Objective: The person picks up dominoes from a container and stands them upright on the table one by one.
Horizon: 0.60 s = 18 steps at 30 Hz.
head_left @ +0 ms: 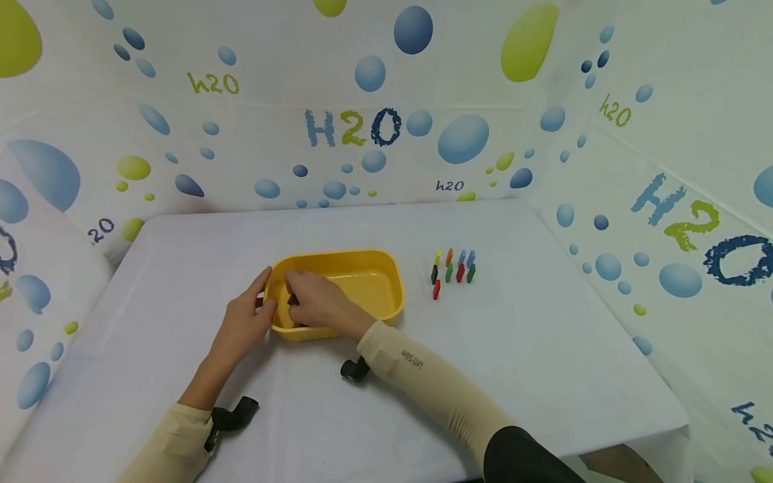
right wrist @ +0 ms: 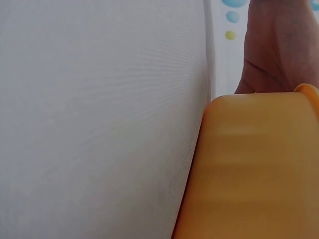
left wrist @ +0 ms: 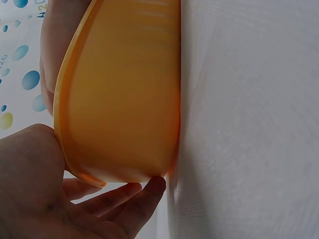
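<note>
A yellow plastic tub (head_left: 368,287) stands on the white-covered table in the head view. My left hand (head_left: 249,312) grips its left end, thumb near the front and fingers along the end wall. In the left wrist view, the fingertips (left wrist: 157,185) touch the tub's outside wall. Reaching over the near rim, my right hand (head_left: 321,303) is inside the tub at its left end, with curled fingers. A small black piece (head_left: 293,300) shows at those fingers, pinched there; its kind is unclear. The tub's wall hides most of the right hand in the right wrist view.
Right of the tub, small coloured pieces stand in short rows, among them a yellow piece (head_left: 437,257), an orange piece (head_left: 449,257), a red piece (head_left: 437,290) and a dark green piece (head_left: 472,273). A patterned cloth (head_left: 272,147) hangs behind the table.
</note>
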Tool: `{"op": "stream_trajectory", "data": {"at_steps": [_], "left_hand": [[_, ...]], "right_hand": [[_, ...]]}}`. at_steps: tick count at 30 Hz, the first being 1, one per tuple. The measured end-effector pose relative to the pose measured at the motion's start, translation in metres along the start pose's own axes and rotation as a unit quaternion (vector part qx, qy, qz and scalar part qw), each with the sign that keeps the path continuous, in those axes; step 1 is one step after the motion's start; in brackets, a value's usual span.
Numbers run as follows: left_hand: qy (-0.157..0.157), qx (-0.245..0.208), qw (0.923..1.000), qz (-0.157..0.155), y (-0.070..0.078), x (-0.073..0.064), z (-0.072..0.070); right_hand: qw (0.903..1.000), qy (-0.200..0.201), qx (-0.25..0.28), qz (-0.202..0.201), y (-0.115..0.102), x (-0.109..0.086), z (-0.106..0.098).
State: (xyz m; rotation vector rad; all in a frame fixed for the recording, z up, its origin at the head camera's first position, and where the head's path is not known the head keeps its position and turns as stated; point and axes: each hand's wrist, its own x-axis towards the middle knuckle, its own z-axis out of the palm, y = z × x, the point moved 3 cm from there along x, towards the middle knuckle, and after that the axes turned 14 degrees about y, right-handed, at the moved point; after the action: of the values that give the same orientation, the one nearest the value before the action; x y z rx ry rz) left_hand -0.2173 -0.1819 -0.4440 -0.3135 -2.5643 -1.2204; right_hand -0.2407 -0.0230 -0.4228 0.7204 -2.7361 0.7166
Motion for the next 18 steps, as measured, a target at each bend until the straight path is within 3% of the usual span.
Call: {"op": "stream_trajectory", "data": {"at_steps": [18], "left_hand": [[0.001, -0.007, 1.0, -0.001, 0.0002, 0.0004, -0.0011]], "right_hand": [[0.9991, 0.025, 0.033, 0.002, 0.0025, -0.0056, -0.0078]]}}
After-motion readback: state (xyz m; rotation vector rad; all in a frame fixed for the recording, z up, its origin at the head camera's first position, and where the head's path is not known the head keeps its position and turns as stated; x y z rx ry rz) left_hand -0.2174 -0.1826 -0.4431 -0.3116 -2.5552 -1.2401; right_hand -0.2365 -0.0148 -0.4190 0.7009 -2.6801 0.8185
